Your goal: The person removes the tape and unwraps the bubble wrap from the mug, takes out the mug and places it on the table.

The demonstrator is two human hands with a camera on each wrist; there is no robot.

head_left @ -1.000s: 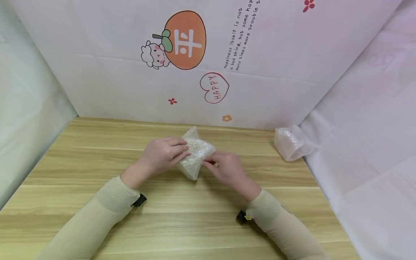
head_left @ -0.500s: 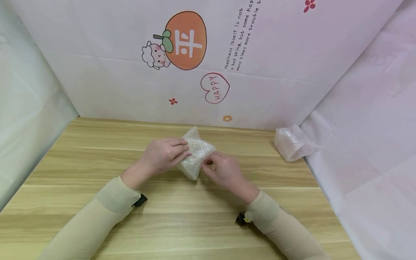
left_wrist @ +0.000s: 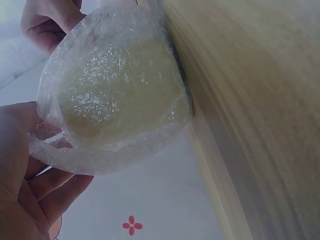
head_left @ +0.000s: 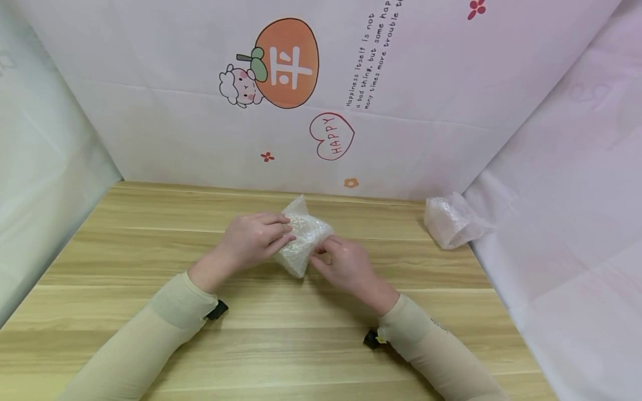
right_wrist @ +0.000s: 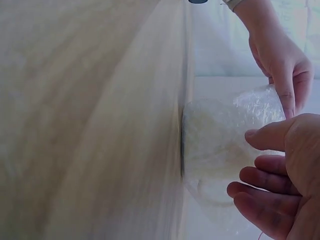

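A bundle in clear bubble wrap [head_left: 302, 236] stands on the wooden table between the hands, with wrap corners sticking out. Through the plastic a pale yellowish shape shows in the left wrist view; its kind cannot be made out. My left hand [head_left: 256, 236] holds the bundle's left side, thumb on the near face and fingers behind the wrap [left_wrist: 120, 90]. At the right edge is my right hand [head_left: 346, 264]. Its thumb and loosely bent fingers stand apart beside the wrap in the right wrist view [right_wrist: 280, 175]; whether the fingertips touch it is hard to tell.
Another crumpled bubble-wrap bundle [head_left: 448, 223] sits at the table's far right corner, against the side cloth. A white printed cloth [head_left: 200, 128] rises behind the table [head_left: 281, 345], and pale cloths hang at both sides.
My right hand's thumb and fingers have spread apart from a pinch at the bundle's right edge, and the hand has shifted slightly. The left hand and the bundle stay in place.
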